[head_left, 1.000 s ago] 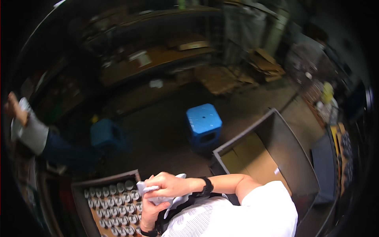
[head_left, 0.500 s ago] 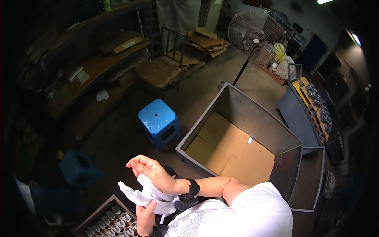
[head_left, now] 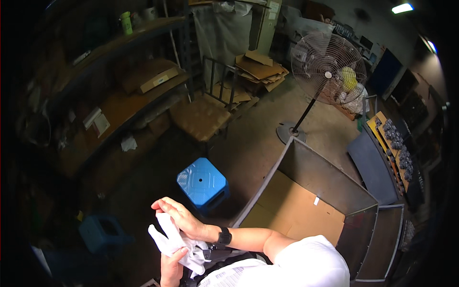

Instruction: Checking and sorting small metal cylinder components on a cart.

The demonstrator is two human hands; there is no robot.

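A crumpled white cloth glove (head_left: 165, 239) is between my hands at the lower middle, some of its fingers sticking up to the left. My left hand (head_left: 172, 269) grips it from below, thumb pressed over the cloth. Just above, my right hand (head_left: 181, 219) reaches across from the right, its fingers stretched leftward and close together. The glove touches its palm side, which is partly hidden. A black watch (head_left: 224, 236) circles my right wrist. A dark object beneath that wrist is partly covered.
A blue stool (head_left: 202, 181) stands ahead; another blue stool (head_left: 103, 233) is at the left. At the right is a large metal-sided bin (head_left: 330, 173) lined with cardboard. Beyond it stand a pedestal fan (head_left: 328, 75) and a rack of dark parts (head_left: 399, 148). Shelving (head_left: 114, 110) runs along the left.
My view has tilted up, so the room sits lower in the picture and the tray of round parts at the bottom is almost out of view. Both hands stay at the glove, which has shifted slightly.
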